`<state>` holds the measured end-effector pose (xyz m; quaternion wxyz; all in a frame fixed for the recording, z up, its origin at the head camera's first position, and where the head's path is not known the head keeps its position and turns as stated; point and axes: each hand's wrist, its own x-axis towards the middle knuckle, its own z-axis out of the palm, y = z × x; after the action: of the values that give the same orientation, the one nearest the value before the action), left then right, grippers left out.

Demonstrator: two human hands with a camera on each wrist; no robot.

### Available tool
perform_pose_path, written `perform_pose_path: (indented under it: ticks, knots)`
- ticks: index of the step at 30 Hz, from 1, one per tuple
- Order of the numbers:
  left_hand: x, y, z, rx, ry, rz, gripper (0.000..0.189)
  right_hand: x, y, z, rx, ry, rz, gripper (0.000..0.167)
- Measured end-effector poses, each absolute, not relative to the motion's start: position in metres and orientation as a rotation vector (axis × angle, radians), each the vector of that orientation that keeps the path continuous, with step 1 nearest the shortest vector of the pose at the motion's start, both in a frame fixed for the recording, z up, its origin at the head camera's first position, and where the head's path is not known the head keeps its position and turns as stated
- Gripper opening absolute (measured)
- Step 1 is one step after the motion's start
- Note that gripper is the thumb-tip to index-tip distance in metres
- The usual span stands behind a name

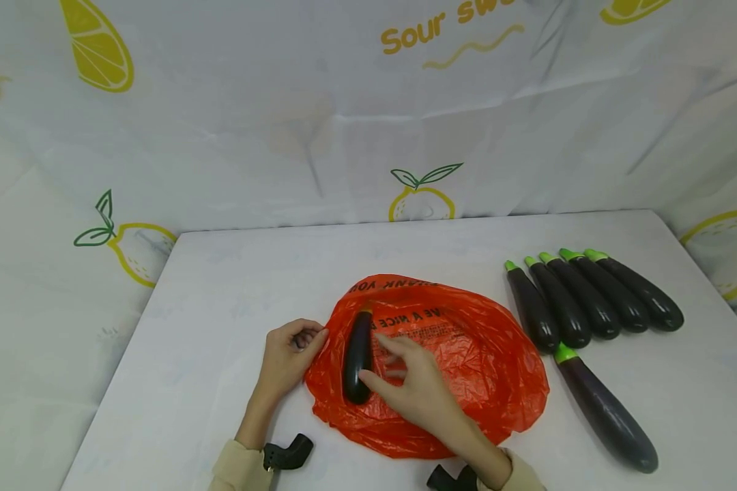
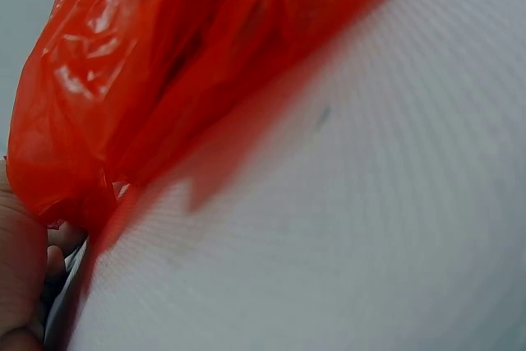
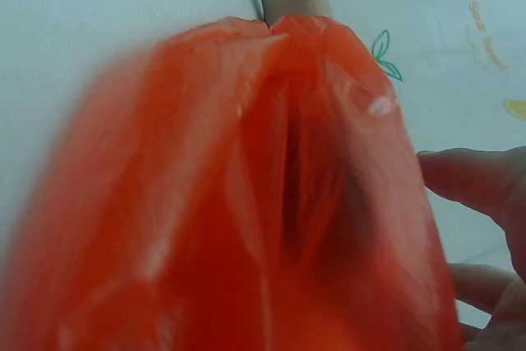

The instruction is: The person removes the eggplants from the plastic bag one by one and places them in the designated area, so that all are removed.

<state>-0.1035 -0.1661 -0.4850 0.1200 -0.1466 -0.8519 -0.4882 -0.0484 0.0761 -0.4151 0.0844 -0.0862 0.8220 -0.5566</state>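
Observation:
A red plastic bag with dark print lies spread on the table. One dark eggplant lies on its left part, stem end pointing away. My left hand pinches the bag's left edge between thumb and curled fingers; in the left wrist view that hand shows beside the gathered plastic. Over the bag, just right of the eggplant, my right hand has its thumb and fingers apart, the thumb tip overlapping the eggplant's lower side. In the right wrist view, raised red plastic hides most of the eggplant.
Several eggplants with green stems lie side by side at the back right. Another eggplant lies slanted nearer the front, its stem close to the row. A white table backs onto a lemon-printed cloth.

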Motion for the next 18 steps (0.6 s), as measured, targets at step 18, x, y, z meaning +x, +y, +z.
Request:
perform_pose_path:
  ticks: [18]
  knots:
    - [-0.104, -0.166, -0.485, -0.432, -2.495, -1.403, 0.008, -0.05, 0.055, -0.428, -0.262, 2.522, -1.55, 0.085]
